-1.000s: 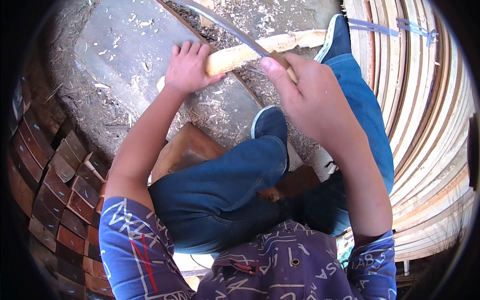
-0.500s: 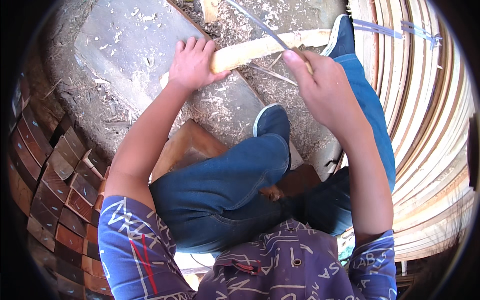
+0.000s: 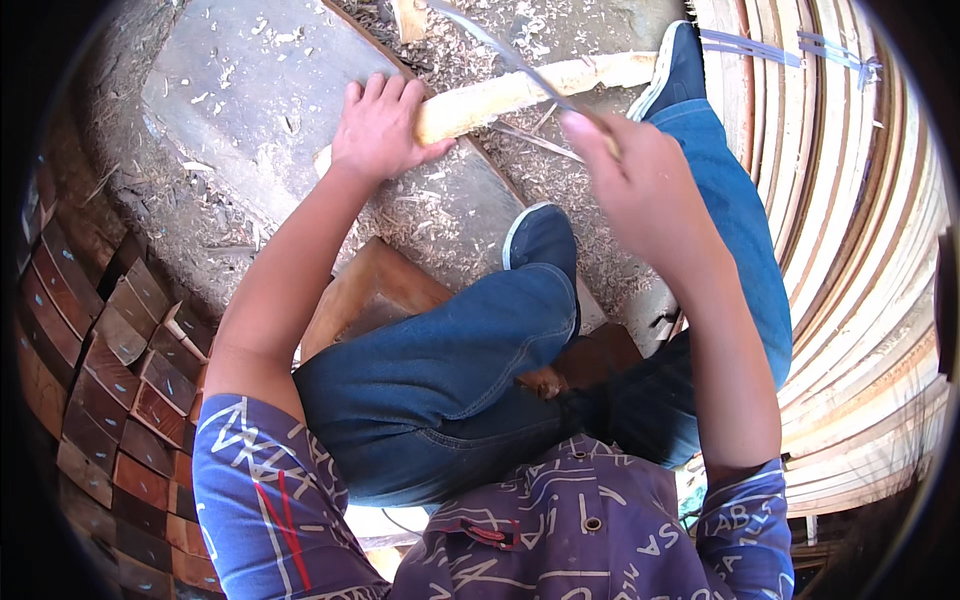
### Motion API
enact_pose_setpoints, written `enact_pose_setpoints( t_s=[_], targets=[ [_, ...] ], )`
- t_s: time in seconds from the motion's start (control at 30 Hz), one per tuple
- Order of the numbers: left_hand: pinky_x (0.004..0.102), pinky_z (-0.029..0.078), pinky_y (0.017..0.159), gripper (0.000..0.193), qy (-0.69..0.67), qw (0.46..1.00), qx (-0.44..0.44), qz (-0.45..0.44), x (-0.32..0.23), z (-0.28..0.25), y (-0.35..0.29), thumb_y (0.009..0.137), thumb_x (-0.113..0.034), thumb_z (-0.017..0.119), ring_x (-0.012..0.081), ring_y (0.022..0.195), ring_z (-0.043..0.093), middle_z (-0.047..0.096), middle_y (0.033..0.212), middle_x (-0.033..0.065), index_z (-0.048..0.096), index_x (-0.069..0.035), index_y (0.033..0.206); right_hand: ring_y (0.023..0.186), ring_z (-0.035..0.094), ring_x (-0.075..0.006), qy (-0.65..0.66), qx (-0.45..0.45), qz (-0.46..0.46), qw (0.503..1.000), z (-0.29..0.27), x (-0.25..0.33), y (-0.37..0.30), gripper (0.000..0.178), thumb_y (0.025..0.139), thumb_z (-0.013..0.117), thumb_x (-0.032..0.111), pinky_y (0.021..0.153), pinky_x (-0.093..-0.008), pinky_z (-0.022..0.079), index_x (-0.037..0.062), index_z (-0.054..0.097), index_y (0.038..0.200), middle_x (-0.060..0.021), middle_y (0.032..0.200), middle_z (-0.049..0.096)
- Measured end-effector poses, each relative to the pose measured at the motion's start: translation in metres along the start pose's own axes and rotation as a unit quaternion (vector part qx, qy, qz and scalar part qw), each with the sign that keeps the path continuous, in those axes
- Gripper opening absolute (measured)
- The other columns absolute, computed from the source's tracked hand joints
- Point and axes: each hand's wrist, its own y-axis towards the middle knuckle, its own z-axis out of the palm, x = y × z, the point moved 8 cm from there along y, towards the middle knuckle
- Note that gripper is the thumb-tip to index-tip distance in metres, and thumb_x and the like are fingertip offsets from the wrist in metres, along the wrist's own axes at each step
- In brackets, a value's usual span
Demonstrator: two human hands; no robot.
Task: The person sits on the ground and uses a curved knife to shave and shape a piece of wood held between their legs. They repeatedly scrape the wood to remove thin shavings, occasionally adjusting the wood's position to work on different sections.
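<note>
Wood strip [image 3: 490,105], upper centre: apparently part-shaved, edge unfinished; my left hand [image 3: 382,130] clamps it, fingers bunched; right hand [image 3: 645,180] curls round a knife [image 3: 500,53].

Bright; planks [image 3: 850,330] bowed; right hand [image 3: 645,185] blurred.

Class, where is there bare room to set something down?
On the grey board, a wide, lightly littered patch lies left of the left hand; a smaller, messier one between that hand and the lower shoe. Crowded: around the strip, the blade in the right hand, the stack at right, the blocks at lower left.
</note>
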Motion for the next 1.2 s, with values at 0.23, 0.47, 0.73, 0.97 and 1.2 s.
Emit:
enact_pose_setpoints(
  t_s=[0.23, 0.47, 0.73, 0.97, 1.2],
  targets=[
    [0.0427, 0.035, 0.09, 0.068, 0.018, 0.999, -0.024, 0.027, -0.01, -0.002, 0.01, 0.076, -0.068, 0.063, 0.027, 0.103, 0.049, 0.056, 0.103, 0.0108, 0.056, -0.008, 0.105, 0.098, 0.065, -0.0426, -0.151, -0.008, 0.173, 0.973, -0.006, -0.101, 0.007, 0.058, 0.099, 0.045, 0.046, 0.087, -0.0488, 0.05, -0.0081, 0.065, 0.105, -0.0323, 0.098, 0.066],
    [0.0406, 0.033, 0.09, 0.068, -0.009, 1.0, -0.018, 0.01, -0.003, 0.002, 0.001, 0.073, -0.065, 0.067, 0.0238, 0.103, 0.049, 0.058, 0.102, 0.0075, 0.058, -0.01, 0.111, 0.09, 0.066, -0.0442, 0.006, 0.021, 0.026, 0.999, 0.002, 0.005, 0.008, 0.052, 0.098, 0.048, 0.044, 0.084, -0.0496, 0.05, -0.0035, 0.069, 0.104, -0.0297, 0.091, 0.067],
    [0.041, 0.033, 0.091, 0.07, 0.002, 1.0, 0.017, 0.009, -0.007, -0.002, 0.011, 0.076, -0.066, 0.064, 0.0245, 0.104, 0.048, 0.056, 0.105, 0.0086, 0.056, -0.008, 0.115, 0.093, 0.064, -0.045, -0.141, 0.004, 0.169, 0.976, -0.001, -0.071, 0.014, 0.061, 0.098, 0.045, 0.048, 0.084, -0.0485, 0.049, -0.0102, 0.066, 0.1, -0.0319, 0.092, 0.065],
    [0.0396, 0.032, 0.09, 0.074, 0.007, 1.0, 0.008, 0.007, -0.005, 0.005, 0.002, 0.073, -0.07, 0.064, 0.0251, 0.102, 0.049, 0.056, 0.105, 0.0093, 0.056, -0.009, 0.114, 0.1, 0.065, -0.0424, -0.026, 0.018, 0.092, 0.995, -0.002, -0.035, 0.001, 0.061, 0.098, 0.046, 0.048, 0.089, -0.0473, 0.049, -0.0097, 0.066, 0.102, -0.032, 0.097, 0.067],
    [0.0406, 0.033, 0.089, 0.071, 0.006, 1.0, 0.013, 0.007, -0.012, 0.003, 0.011, 0.073, -0.069, 0.065, 0.0246, 0.103, 0.049, 0.057, 0.102, 0.0079, 0.058, -0.01, 0.111, 0.1, 0.064, -0.0459, -0.096, -0.001, 0.17, 0.981, -0.01, -0.09, 0.009, 0.059, 0.098, 0.048, 0.044, 0.09, -0.0473, 0.048, -0.0128, 0.065, 0.101, -0.0356, 0.096, 0.065]
  ],
)
